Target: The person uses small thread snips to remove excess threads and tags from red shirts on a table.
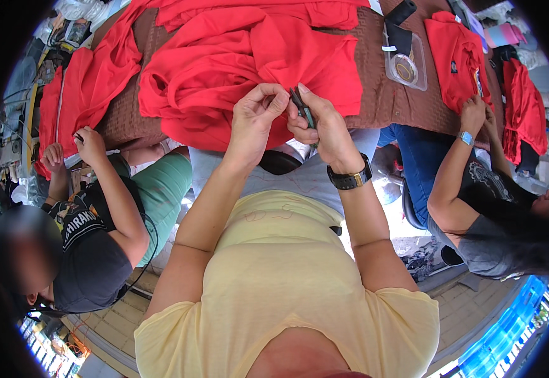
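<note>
A rumpled red garment (217, 69) lies over the table's near edge in front of me and hangs down toward my lap. My left hand (255, 123) is closed in a pinch, thumb against forefinger, where folds of the red cloth draw together. Just to its right, my right hand (325, 123) grips a small pair of dark thread snips (303, 108). Their blades point up and left, close to the left fingertips and the cloth. Whether a thread is between those fingertips is too small to see.
A brown cloth covers the table (375, 82). A clear plastic tray (420, 79) with a tape roll (405, 68) and black pieces stands to the right. Co-workers sit on both sides, handling red garments at left (91, 82) and right (454, 60). More red cloth (325, 12) lies farther back.
</note>
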The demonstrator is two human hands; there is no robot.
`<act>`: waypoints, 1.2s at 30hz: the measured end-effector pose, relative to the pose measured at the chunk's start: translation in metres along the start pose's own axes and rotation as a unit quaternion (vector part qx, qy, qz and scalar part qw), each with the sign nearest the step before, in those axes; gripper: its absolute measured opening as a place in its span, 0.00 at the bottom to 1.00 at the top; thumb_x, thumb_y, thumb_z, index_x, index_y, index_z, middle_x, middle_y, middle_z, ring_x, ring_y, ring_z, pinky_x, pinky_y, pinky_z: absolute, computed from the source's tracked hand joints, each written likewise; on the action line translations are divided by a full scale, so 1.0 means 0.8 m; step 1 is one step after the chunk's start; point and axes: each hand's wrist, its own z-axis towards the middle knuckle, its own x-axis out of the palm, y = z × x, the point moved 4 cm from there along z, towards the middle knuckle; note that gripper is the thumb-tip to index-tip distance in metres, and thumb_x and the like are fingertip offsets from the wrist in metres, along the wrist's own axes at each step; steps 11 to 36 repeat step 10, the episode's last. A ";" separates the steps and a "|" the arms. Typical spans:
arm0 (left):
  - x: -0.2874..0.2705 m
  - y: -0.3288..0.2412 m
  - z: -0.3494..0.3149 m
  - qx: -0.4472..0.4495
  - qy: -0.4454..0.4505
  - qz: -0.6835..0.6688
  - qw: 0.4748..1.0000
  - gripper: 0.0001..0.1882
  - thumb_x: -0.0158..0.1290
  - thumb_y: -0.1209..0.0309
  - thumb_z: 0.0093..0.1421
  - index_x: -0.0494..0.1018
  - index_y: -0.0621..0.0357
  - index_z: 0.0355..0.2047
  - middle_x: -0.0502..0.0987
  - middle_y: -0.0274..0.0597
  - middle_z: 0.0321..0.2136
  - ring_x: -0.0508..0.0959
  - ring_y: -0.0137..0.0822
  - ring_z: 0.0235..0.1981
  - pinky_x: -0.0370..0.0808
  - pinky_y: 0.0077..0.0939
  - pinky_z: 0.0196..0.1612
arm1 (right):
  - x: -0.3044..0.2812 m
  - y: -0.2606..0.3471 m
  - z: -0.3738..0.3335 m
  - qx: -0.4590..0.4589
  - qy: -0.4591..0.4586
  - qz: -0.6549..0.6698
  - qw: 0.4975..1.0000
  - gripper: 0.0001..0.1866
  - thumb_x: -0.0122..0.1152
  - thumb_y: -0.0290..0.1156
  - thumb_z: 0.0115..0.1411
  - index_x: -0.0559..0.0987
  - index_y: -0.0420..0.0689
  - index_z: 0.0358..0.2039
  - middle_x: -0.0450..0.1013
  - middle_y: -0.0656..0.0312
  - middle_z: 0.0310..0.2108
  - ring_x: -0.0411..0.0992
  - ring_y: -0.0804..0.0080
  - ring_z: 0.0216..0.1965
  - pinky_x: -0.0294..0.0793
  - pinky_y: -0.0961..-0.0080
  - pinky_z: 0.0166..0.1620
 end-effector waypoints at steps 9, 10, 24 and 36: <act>-0.012 0.009 0.000 0.039 -0.040 0.046 0.997 0.07 0.55 0.69 0.69 0.73 0.61 0.39 0.78 0.36 0.34 0.76 0.25 0.39 0.74 0.24 0.47 | -0.007 -0.010 0.009 0.004 0.044 0.008 0.999 0.26 0.38 0.50 0.74 0.64 0.49 0.22 0.53 0.75 0.15 0.46 0.88 0.13 0.40 0.83 0.17; -0.013 0.010 0.000 0.039 -0.041 0.047 0.997 0.07 0.55 0.69 0.69 0.73 0.61 0.39 0.78 0.36 0.34 0.76 0.25 0.39 0.74 0.24 0.47 | -0.008 -0.007 0.007 -0.006 0.043 -0.021 0.999 0.26 0.38 0.51 0.74 0.64 0.49 0.22 0.53 0.75 0.15 0.47 0.87 0.13 0.41 0.83 0.17; -0.013 0.010 0.000 0.039 -0.041 0.047 0.997 0.07 0.55 0.69 0.69 0.73 0.61 0.39 0.78 0.36 0.34 0.76 0.25 0.39 0.74 0.24 0.47 | -0.008 -0.007 0.007 -0.006 0.043 -0.021 0.999 0.26 0.38 0.51 0.74 0.64 0.49 0.22 0.53 0.75 0.15 0.47 0.87 0.13 0.41 0.83 0.17; -0.013 0.010 0.000 0.039 -0.041 0.047 0.997 0.07 0.55 0.69 0.69 0.73 0.61 0.39 0.78 0.36 0.34 0.76 0.25 0.39 0.74 0.24 0.47 | -0.008 -0.007 0.007 -0.006 0.043 -0.021 0.999 0.26 0.38 0.51 0.74 0.64 0.49 0.22 0.53 0.75 0.15 0.47 0.87 0.13 0.41 0.83 0.17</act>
